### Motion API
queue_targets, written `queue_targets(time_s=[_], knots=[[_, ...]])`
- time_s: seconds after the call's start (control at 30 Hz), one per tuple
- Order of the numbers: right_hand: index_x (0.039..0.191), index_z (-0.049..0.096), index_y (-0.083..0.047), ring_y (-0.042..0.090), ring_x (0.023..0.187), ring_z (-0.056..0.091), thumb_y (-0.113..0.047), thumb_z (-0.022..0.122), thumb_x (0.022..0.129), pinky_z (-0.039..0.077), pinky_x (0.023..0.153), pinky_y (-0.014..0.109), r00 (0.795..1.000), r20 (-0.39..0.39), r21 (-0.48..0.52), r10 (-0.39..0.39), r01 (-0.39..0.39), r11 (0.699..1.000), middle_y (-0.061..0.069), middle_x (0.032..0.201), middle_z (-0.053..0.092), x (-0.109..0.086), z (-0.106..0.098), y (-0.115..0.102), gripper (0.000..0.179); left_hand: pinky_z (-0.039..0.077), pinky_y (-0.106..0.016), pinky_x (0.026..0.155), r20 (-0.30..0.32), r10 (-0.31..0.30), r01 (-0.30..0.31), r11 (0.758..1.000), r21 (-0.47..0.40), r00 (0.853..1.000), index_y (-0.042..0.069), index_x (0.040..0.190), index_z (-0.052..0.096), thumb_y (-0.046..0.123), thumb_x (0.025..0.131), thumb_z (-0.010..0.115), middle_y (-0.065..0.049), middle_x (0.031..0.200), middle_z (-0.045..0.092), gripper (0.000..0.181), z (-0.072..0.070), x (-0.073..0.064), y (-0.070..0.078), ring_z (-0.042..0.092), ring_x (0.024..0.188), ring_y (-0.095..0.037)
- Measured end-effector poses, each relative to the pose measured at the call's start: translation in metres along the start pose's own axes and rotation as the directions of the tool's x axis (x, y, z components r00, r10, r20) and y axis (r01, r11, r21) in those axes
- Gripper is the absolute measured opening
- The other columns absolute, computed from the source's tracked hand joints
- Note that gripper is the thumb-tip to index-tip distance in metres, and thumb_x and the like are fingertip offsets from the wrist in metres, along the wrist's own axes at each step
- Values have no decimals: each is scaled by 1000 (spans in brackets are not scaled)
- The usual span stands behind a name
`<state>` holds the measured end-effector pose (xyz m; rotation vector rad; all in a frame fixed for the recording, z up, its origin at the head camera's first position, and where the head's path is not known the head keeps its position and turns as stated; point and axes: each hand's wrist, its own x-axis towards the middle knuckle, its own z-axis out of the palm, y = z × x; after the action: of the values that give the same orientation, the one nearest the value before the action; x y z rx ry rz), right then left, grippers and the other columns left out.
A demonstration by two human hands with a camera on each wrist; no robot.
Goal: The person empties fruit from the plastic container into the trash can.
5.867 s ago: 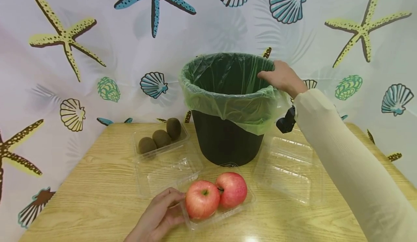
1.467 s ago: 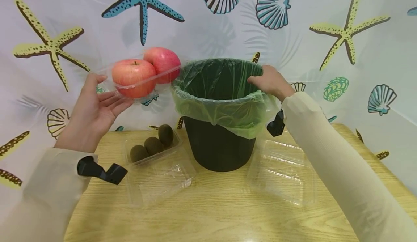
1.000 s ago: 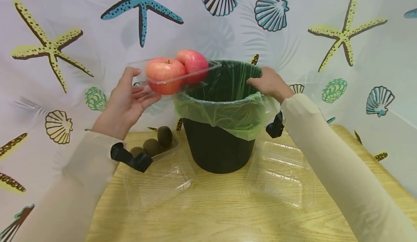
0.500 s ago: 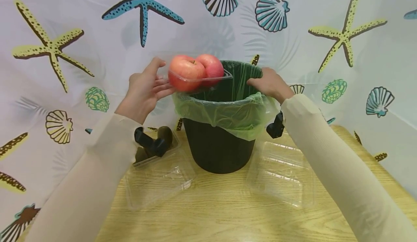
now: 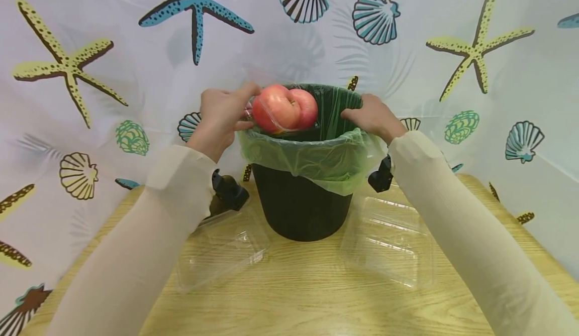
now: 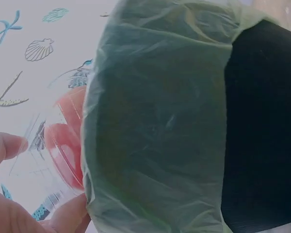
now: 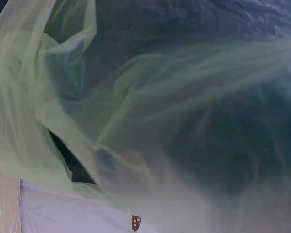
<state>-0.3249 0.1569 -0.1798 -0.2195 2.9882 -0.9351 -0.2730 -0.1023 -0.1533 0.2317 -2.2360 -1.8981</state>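
Note:
A black bin stands on the table, its green plastic liner folded over the rim. At the bin's left side my left hand holds a clear plastic fruit container, thumb above and fingers below. The container tips right, into the bin's mouth. Two red apples lie against each other in it, level with the rim. In the left wrist view the apples show through clear plastic, partly behind the liner. My right hand grips the bin's right rim through the liner, thumb inside.
One clear container lies at the bin's front left and another at its right. Kiwis left of the bin are mostly hidden behind my left wrist's camera. A sea-patterned curtain hangs behind the wooden table.
My left hand took the apple container from the table, raised it at the left, then moved it right to the bin. It has turned and tipped the container. My right hand keeps its hold.

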Motion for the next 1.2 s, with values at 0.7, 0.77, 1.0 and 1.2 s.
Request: queue_targets(time_s=[0.7,0.77,1.0,1.2], knots=[[151,11,2,37,144,19,-35,44,95,25,115,51,1000,20,19,12,-12,1000,20,158,13,-1,4,-3,75,27,-28,47,93,396,-367,704,609,914,10,68,42,25,76,66,-1,61,34,29,28,-7,-16,33,53,-17],[151,11,2,36,144,19,-36,44,94,24,115,51,1000,19,19,8,-8,1000,20,158,13,-1,4,-3,76,40,-31,53,115,419,-392,670,630,901,5,86,56,26,77,68,-7,72,52,25,29,-8,-18,46,61,-21],[151,12,2,36,145,19,-36,44,93,24,116,50,1000,-2,18,4,-4,1000,19,158,13,-4,-1,-3,76,51,-44,84,157,457,-444,632,635,876,-1,127,53,27,79,71,-18,118,61,59,29,-9,-13,58,94,-32],[151,10,2,37,145,17,-35,44,95,23,116,50,1000,12,16,12,-12,1000,20,158,11,-1,-1,-1,76,46,-36,69,141,448,-434,664,608,883,0,103,56,25,79,68,-13,93,57,37,27,-8,-17,51,79,-26]])
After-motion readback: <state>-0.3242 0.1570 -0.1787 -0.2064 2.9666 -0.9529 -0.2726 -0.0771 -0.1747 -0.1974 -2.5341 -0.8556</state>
